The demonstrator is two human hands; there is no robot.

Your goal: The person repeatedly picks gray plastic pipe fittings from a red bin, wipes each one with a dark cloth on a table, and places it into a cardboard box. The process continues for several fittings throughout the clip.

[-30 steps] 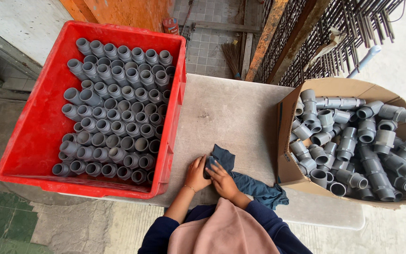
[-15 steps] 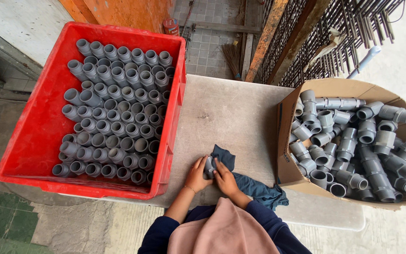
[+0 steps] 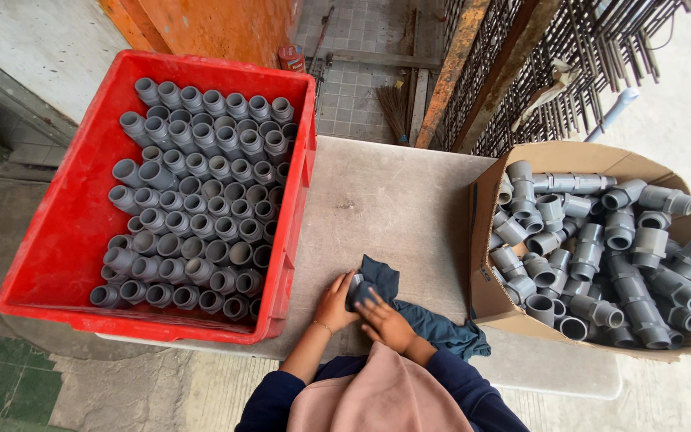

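1. Almost nothing is changed since the earlier frames: both hands are kept in the same spot at the near edge of the table (image 3: 393, 200), and only a slight shift of the right fingers over the cloth is noticed.
2. A grey pipe fitting (image 3: 357, 290) is gripped by the left hand (image 3: 336, 302), whose fingers are curled closed around its left side, so that it is kept steady off the tabletop.
3. A dark blue cloth (image 3: 421, 316) is pressed onto the fitting by the right hand (image 3: 385, 322); the fingers are laid together and bent over the cloth, clamped on it and on the fitting beneath, apparently so that the surface can be rubbed.
4. The fitting is thus found between the two sets of fingers, touching both, mostly hidden under the cloth; only its grey rim is seen just above the right fingertips.
5. The rest of the cloth is trailed to the right of the right wrist.
6. A red crate (image 3: 57, 240) of upright grey fittings is set just beside the left fingers, and a cardboard box (image 3: 485, 240) of loosely heaped fittings near the right, so that both are kept within reach.
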